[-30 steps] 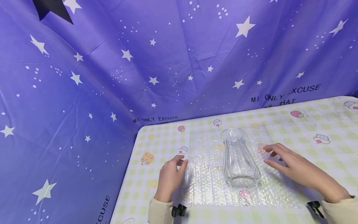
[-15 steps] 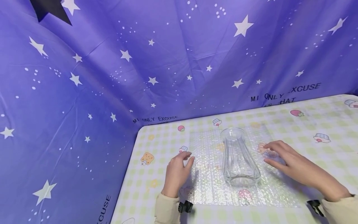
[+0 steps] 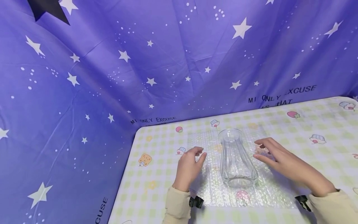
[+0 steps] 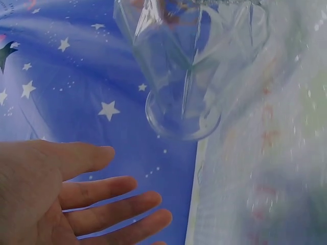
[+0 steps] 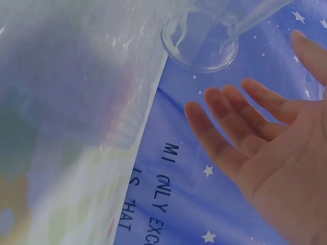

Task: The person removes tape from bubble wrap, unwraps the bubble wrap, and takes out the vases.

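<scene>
A clear glass vase [image 3: 237, 161] with a flared rim and faceted sides stands on a sheet of bubble wrap [image 3: 207, 186]. To its left is my left hand [image 3: 190, 166], fingers loosely bent and apart from the glass. My right hand [image 3: 282, 160] hovers on the other side, thumb and fingers spread towards the vase without touching it. In the left wrist view the open left palm [image 4: 46, 199] faces the vase [image 4: 189, 66]. The right wrist view has the right fingers [image 5: 219, 132] extended near the vase's rim [image 5: 199, 66].
Under the bubble wrap lies a green-and-white checked tablecloth [image 3: 159, 143] printed with cakes and strawberries. A blue curtain [image 3: 167, 62] with white stars hangs behind the table and along its left edge. Both wrists carry black straps, such as the left strap [image 3: 196, 202].
My left hand has moved right and slightly forward, closer to the vase. The right hand has shifted a little left towards it. The vase stays standing in place.
</scene>
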